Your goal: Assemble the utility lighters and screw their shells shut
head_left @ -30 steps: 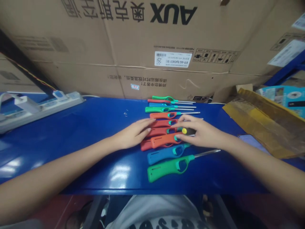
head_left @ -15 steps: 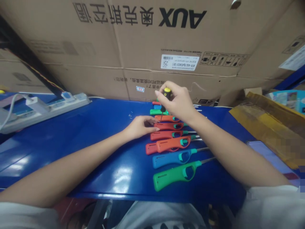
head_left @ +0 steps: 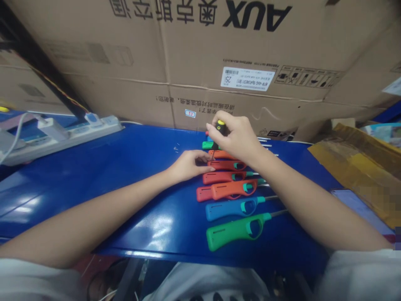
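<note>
In the head view, my right hand (head_left: pixel 239 136) is closed around a screwdriver (head_left: pixel 221 127) with a black and yellow handle. Its thin shaft points down, near the butt end of a red gas lighter (head_left: pixel 226 165); the exact tip contact is hard to see. My left hand (head_left: pixel 190 166) pinches that butt end, thumb on the near side and fingers on the far side. More long-necked lighters lie in a column: an orange lighter (head_left: pixel 221 154) just beyond, and red ones, another orange lighter (head_left: pixel 233 189), a blue lighter (head_left: pixel 233 209) and a green lighter (head_left: pixel 234 234) nearer me.
Behind the blue table (head_left: pixel 140 209) stands a large cardboard box (head_left: pixel 194 50). A white power strip (head_left: pixel 72 140) with plugs lies at left, small slivers (head_left: pixel 176 148) left of the lighters. Yellow-taped packaging (head_left: pixel 354 161) and a phone-like flat object (head_left: pixel 360 209) sit at right.
The view has shifted, so the scene sits slightly further right. My right hand and the screwdriver have come down a little toward the red gas lighter. My left hand keeps its hold.
</note>
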{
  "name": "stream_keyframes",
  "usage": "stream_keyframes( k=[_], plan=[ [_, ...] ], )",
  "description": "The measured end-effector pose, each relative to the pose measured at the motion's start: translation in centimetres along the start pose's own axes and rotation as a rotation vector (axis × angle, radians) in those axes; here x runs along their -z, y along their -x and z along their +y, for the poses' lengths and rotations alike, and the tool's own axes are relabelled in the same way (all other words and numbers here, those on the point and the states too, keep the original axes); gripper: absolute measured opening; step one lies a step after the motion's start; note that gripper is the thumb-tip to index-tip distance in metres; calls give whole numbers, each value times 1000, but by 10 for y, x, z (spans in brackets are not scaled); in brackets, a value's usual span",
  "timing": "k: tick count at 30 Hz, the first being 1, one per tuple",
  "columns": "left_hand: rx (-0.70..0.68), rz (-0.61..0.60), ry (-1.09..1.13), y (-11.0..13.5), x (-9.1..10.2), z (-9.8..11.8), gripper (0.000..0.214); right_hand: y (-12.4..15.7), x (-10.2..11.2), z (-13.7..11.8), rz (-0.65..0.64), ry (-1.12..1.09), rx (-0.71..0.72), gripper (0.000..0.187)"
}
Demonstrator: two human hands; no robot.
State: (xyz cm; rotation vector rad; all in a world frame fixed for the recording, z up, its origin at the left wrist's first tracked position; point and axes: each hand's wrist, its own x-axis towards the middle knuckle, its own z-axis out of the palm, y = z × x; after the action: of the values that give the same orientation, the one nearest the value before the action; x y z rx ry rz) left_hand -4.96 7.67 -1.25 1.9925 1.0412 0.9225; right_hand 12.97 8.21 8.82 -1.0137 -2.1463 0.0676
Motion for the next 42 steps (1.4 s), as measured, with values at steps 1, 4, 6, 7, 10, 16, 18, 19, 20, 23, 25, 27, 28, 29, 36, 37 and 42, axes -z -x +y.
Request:
stream_keyframes(
  k=[1,4,6,7,10,16,18,19,20,23,25,27,28,29,36,37,42],
  plan=[
    [-4,0,-4,0,0,1,32,-2,1,-3,-14,103,8,26],
    [-37,-8,-22,1,2,4,28,-7,4,-13,-64,274,-3,38],
    [-75,-14,-46,2,2,6,26,-10,7,-18,-140,240,-1,33],
    [-93,-16,-60,3,3,7,26,-11,9,-20,-191,205,14,26],
    [-116,-21,-81,3,3,6,29,-12,16,-21,-293,170,79,25],
    [-98,-8,-88,2,3,2,31,-15,23,-14,-249,311,106,26],
    [-92,-8,-80,2,3,2,32,-17,25,-13,-319,243,118,23],
    [-91,-7,-75,2,3,2,32,-18,26,-13,-353,233,119,26],
    [-89,-7,-71,2,3,2,31,-18,26,-13,-371,246,117,28],
    [-93,-1,-60,2,2,2,29,-20,28,-12,-355,294,114,28],
    [-100,1,-61,2,2,2,27,-19,28,-12,-364,244,129,27],
    [-107,-1,-67,2,2,1,28,-19,28,-10,-386,210,132,31],
    [-109,-3,-69,2,2,1,28,-18,28,-9,-394,222,131,33],
    [-109,-3,-69,2,2,0,29,-18,28,-7,-387,251,127,33],
    [-115,6,-52,3,2,-1,30,-20,23,6,-349,212,158,30],
    [-121,7,-61,3,2,-1,28,-20,23,6,-336,218,158,29],
    [-140,2,-94,3,3,1,28,-19,26,5,-350,125,188,28]
  ],
)
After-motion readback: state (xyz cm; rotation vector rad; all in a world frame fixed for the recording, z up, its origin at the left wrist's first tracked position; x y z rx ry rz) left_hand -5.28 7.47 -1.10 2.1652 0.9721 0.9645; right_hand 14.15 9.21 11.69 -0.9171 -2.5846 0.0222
